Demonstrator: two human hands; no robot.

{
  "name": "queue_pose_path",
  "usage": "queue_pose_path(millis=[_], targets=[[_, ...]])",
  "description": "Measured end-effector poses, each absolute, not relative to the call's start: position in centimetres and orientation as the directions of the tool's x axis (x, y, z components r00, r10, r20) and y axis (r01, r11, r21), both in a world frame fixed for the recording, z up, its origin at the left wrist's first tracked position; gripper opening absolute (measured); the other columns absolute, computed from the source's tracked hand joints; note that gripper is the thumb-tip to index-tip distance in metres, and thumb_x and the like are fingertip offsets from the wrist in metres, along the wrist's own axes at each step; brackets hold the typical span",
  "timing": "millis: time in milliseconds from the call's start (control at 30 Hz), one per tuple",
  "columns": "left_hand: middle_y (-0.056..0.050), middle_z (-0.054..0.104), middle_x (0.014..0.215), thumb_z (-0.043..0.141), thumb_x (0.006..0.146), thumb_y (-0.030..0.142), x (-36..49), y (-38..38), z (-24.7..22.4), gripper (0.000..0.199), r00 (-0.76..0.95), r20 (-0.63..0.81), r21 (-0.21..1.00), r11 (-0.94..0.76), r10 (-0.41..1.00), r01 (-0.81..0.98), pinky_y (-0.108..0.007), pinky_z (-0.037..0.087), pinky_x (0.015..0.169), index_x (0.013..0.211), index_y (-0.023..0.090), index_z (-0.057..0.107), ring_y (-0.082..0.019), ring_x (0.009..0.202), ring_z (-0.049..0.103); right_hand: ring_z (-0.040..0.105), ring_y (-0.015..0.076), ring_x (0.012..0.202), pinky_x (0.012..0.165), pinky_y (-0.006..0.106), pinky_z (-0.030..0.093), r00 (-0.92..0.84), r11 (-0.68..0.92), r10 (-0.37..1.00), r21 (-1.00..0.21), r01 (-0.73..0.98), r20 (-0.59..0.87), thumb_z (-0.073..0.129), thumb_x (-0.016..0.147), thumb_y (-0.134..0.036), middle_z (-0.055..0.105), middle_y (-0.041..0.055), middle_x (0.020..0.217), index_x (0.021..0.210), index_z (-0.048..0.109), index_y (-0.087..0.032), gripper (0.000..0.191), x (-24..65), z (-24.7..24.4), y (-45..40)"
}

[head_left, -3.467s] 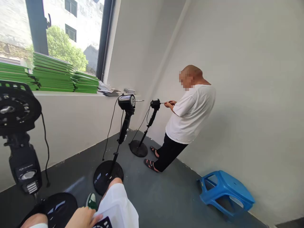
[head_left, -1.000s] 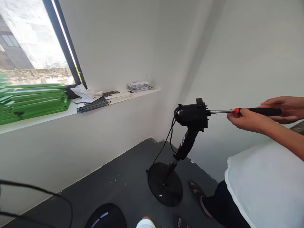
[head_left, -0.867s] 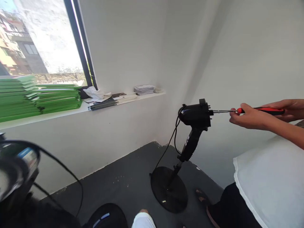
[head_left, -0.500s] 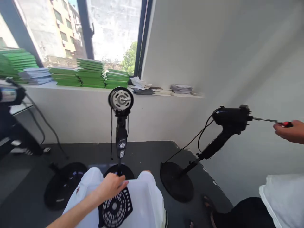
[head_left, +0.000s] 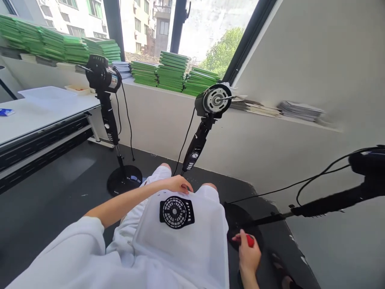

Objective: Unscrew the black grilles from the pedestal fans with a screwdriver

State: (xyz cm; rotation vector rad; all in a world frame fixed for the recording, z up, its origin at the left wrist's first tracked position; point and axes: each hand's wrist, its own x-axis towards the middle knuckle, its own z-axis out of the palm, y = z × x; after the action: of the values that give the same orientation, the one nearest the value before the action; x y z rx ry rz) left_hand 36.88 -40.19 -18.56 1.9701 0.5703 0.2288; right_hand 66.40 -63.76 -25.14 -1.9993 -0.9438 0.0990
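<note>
A white plastic tray (head_left: 207, 241) rests across my lap. My left hand (head_left: 179, 184) lies at its far rim, fingers curled over the edge. Inside the tray is a black round-grilled plastic cover (head_left: 175, 212), just below that hand. A couple of tiny dark pieces lie left of the hand. To the right of the tray, my right hand (head_left: 249, 255) is closed around a red-handled tool (head_left: 250, 241); its working end cannot be made out. Ahead stands a pedestal fan without blades (head_left: 217, 99), its motor face and metal shaft bare.
Another bladeless fan (head_left: 100, 74) stands at the left, beside a white table (head_left: 57, 108). A third fan (head_left: 369, 176) leans in from the right, its cord hanging. Green stacks (head_left: 173, 72) line the windowsill. Another person's foot (head_left: 281, 269) is at lower right.
My view has swung left and down, showing more of the tray and the table. My right hand with the red-handled tool has come into view. My left hand stays at the tray's far rim.
</note>
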Motion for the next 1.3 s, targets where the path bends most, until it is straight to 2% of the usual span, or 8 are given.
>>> queue_pose_path(millis=[200,333,433,767,867,933,1067,1300], targets=[[0.002,0.075,0.069,0.079,0.076,0.013,38.9,-38.1,-19.8,0.019,0.869,-0.120,0.898,-0.321,0.480,0.301,-0.025,0.047,0.069,0.093,0.022,0.082,-0.017,0.067,0.066,0.074,0.0233,0.101,0.092,0.035,0.057,0.434,-0.087,0.835,-0.699,0.710,0.337,0.061,0.094,-0.053,0.077,0.0073,0.110,0.110,0.069,-0.024,0.034,65.2,-21.4,-60.7],[-0.001,0.078,0.075,0.079,0.078,0.014,39.9,-36.9,-22.4,0.021,0.885,-0.147,0.922,-0.262,0.441,0.284,-0.024,0.049,0.070,0.099,0.017,0.082,-0.017,0.072,0.069,0.069,0.0219,0.117,0.078,0.029,0.061,-0.296,0.333,0.942,-0.315,0.889,0.160,0.060,0.090,-0.015,0.070,0.0052,0.135,0.113,0.071,-0.027,0.029,59.3,-21.4,-59.0],[-0.006,0.081,0.087,0.075,0.085,0.019,39.9,-36.9,-24.0,0.026,0.892,-0.185,0.936,-0.203,0.414,0.288,-0.023,0.051,0.074,0.110,0.015,0.080,-0.018,0.081,0.072,0.066,0.0271,0.124,0.062,0.027,0.061,-0.491,0.486,0.871,-0.151,0.860,0.005,0.057,0.080,0.002,0.064,0.0106,0.143,0.108,0.069,-0.021,0.038,55.9,-23.3,-57.8],[-0.009,0.080,0.102,0.062,0.096,0.047,38.0,-37.0,-23.9,0.038,0.759,-0.098,0.985,-0.048,0.644,0.168,-0.027,0.054,0.083,0.111,0.016,0.076,-0.020,0.093,0.073,0.071,0.0209,0.113,0.076,0.028,0.061,-0.506,0.418,0.858,-0.449,0.790,-0.091,0.051,0.093,-0.005,0.073,0.0079,0.127,0.102,0.066,-0.021,0.023,55.5,-23.5,-55.5],[-0.013,0.079,0.101,0.053,0.095,0.068,36.7,-37.0,-23.6,0.062,0.694,-0.064,0.997,0.077,0.717,0.013,-0.032,0.056,0.088,0.110,0.013,0.075,-0.024,0.099,0.073,0.068,0.0129,0.072,0.063,0.024,0.057,-0.254,0.057,0.958,-0.782,0.621,-0.132,0.057,0.099,-0.040,0.076,0.0052,0.096,0.093,0.063,-0.021,0.021,56.8,-21.3,-55.1],[-0.015,0.079,0.105,0.049,0.091,0.079,35.7,-37.8,-23.5,0.074,0.680,-0.075,0.986,0.156,0.729,-0.058,-0.036,0.055,0.094,0.112,0.013,0.074,-0.026,0.103,0.072,0.045,0.0068,0.046,0.040,0.020,0.040,0.021,-0.320,0.946,-0.923,0.213,-0.323,0.069,0.086,-0.062,0.062,-0.0018,0.069,0.085,0.059,-0.021,0.043,57.3,-19.9,-54.9],[-0.013,0.077,0.113,0.046,0.086,0.087,34.6,-40.6,-23.0,0.082,0.742,-0.153,0.919,0.370,0.653,-0.136,-0.037,0.053,0.094,0.111,0.015,0.074,-0.026,0.105,0.070,0.028,0.0035,0.046,0.031,0.015,0.020,0.202,-0.522,0.770,-0.779,-0.347,-0.606,0.088,0.060,-0.067,0.047,-0.0075,0.065,0.094,0.058,-0.023,0.063,57.2,-17.8,-54.3],[-0.005,0.071,0.097,0.089,0.070,0.056,35.0,-42.0,-19.3,0.055,0.685,-0.197,0.890,0.421,0.701,-0.174,-0.030,0.052,0.080,0.103,0.016,0.070,-0.019,0.089,0.064,0.027,0.0042,0.048,0.032,0.015,0.024,0.202,-0.461,0.795,-0.787,-0.411,-0.571,0.090,0.059,-0.066,0.052,-0.0058,0.069,0.096,0.058,-0.024,0.065,56.8,-16.7,-53.7]])
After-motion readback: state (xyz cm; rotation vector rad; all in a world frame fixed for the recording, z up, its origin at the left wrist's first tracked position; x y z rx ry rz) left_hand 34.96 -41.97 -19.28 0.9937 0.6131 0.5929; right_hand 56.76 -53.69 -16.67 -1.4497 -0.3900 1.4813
